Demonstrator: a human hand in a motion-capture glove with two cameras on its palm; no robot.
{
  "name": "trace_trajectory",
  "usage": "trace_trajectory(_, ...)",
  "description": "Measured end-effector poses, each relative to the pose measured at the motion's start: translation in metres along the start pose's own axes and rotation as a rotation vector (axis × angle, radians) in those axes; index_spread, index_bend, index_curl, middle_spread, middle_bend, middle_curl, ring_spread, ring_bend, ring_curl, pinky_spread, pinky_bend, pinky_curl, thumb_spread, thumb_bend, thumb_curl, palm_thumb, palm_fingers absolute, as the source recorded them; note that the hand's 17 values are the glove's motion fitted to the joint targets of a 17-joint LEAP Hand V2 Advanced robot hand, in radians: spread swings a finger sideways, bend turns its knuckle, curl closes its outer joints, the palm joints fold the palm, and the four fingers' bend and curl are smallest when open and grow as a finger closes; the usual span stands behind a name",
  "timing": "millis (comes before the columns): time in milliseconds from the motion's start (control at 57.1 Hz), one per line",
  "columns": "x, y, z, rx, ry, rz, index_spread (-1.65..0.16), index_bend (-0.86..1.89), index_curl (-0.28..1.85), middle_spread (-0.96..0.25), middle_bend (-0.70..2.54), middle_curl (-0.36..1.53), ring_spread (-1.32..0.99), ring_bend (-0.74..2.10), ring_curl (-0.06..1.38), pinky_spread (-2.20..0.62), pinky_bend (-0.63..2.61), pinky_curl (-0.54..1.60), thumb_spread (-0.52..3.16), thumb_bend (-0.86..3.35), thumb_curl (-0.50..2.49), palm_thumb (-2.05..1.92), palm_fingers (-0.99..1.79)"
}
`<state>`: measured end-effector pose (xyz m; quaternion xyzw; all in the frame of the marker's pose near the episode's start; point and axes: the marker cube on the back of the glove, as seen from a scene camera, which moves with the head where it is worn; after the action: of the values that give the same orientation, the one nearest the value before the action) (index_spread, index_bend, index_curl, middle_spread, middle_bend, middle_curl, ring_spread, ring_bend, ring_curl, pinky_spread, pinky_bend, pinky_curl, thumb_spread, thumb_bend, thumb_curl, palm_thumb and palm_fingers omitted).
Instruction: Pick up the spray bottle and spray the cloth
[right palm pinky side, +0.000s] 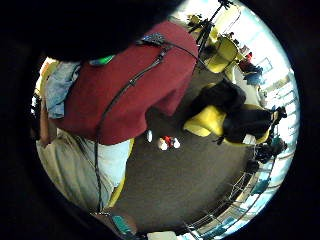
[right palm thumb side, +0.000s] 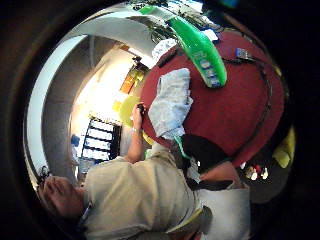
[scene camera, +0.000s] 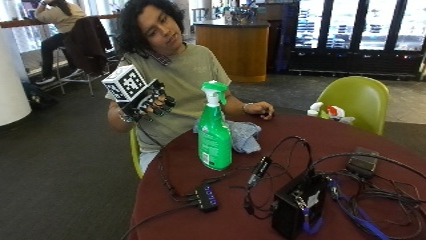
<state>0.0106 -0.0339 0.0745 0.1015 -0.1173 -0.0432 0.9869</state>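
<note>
Glossy green plastic spray bottle (scene camera: 214, 131), soft crumpled grey cloth (scene camera: 243, 136), matt red table (scene camera: 200, 220)

- Centre frame, the green spray bottle (scene camera: 215, 134) stands upright on the round red desk (scene camera: 266, 220).
- Just behind it lies the crumpled grey-blue cloth (scene camera: 244, 136).
- Left of the bottle, the gloved right hand (scene camera: 152, 104) is raised off the desk, fingers (scene camera: 162, 107) loosely curled, holding nothing.
- The bare left hand (scene camera: 261, 109) rests by the cloth.

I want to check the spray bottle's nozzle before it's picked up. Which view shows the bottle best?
The outside view: the spray bottle stands upright and whole on the table. The thumb side palm view shows its green body stretched. The little finger side view shows only a green sliver.
</note>
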Motion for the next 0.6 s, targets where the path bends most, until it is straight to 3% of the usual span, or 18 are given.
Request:
trace_trajectory(193,-0.012,-0.037,0.009,0.021,-0.176,0.031,-0.4,0.14,0.3,-0.04,0.18,0.33,-0.09,0.25,0.32,0.22,0.27,0.35,1.07,-0.01,0.4,0.62,0.31)
trace_trajectory(473,-0.046,-0.125,0.038,0.234,-0.713,0.088,-0.32,0.12,0.25,0.03,0.2,0.33,-0.05,0.36,0.34,0.21,0.3,0.36,1.06,-0.01,0.41,0.73,0.4)
trace_trajectory(595,-0.054,-0.162,0.047,0.303,-0.762,0.163,-0.28,0.12,0.24,0.05,0.21,0.34,-0.03,0.37,0.35,0.19,0.29,0.36,1.02,-0.02,0.42,0.76,0.37)
